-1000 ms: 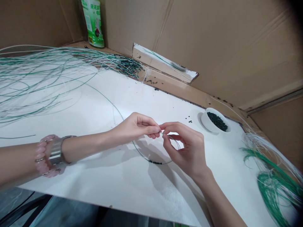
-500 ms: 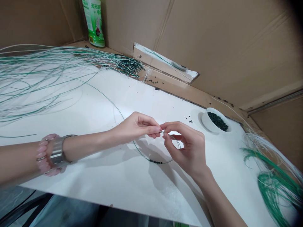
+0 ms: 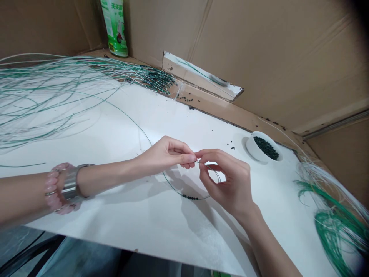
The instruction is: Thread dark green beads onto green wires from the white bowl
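Note:
Over the white tabletop (image 3: 115, 227), my left hand (image 3: 170, 153) pinches a thin green wire (image 3: 172, 187) between thumb and fingers. Close beside it, my right hand (image 3: 226, 177) grips the same wire between thumb and index finger, with the fingertips of both hands almost touching. The wire hangs in a loop below the hands, and several dark green beads (image 3: 190, 197) sit together on its lower part. A small coil of the wire shows by my right palm. The exact spot held by the fingertips is partly hidden.
A white bowl (image 3: 256, 150) of dark beads stands at the right. Green and white wires (image 3: 57, 77) spread at the left, ending in beaded strands (image 3: 157, 80). Green wire bundles (image 3: 331, 238) lie at far right. A green bottle (image 3: 117, 30) stands by the cardboard wall (image 3: 259, 50).
Both hands stay almost in place. A little more bare wire shows between the fingertips, and the small loop by my right hand has shifted slightly.

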Motion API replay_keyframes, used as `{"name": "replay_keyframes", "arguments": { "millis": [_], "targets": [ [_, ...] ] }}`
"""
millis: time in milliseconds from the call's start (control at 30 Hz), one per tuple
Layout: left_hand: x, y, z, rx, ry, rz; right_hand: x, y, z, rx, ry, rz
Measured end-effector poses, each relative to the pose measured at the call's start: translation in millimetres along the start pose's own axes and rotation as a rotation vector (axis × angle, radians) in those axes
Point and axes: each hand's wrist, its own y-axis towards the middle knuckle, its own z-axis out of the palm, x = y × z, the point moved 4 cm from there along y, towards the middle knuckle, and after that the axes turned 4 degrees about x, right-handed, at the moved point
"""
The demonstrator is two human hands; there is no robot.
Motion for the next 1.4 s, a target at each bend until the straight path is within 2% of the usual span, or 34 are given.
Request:
{"name": "replay_keyframes", "arguments": {
  "millis": [300,667,833,1033,1233,1400],
  "targets": [
    [1.6,-0.1,0.2,0.001,0.012,-0.014,-1.0,-1.1,1.2,-0.010,0.008,0.010],
    [-1.1,-1.3,0.0,-0.016,0.020,0.026,-12.9,-5.6,6.7,-0.059,0.234,0.316],
    [-0.9,-0.9,-0.1,-0.023,0.020,0.032,-14.6,-5.5,8.5,-0.079,0.298,0.356],
    [-2.7,-2.2,-0.9,-0.103,0.061,0.074,-18.5,-6.9,11.8,-0.099,0.338,0.426],
    [-1.8,-5.3,0.4,-0.098,0.079,0.100,-22.2,-7.5,14.4,-0.123,0.425,0.521],
    [-4.4,-5.6,-0.4,-0.113,0.123,0.107,-21.4,-6.3,16.1,-0.106,0.423,0.529]
  ]
}}
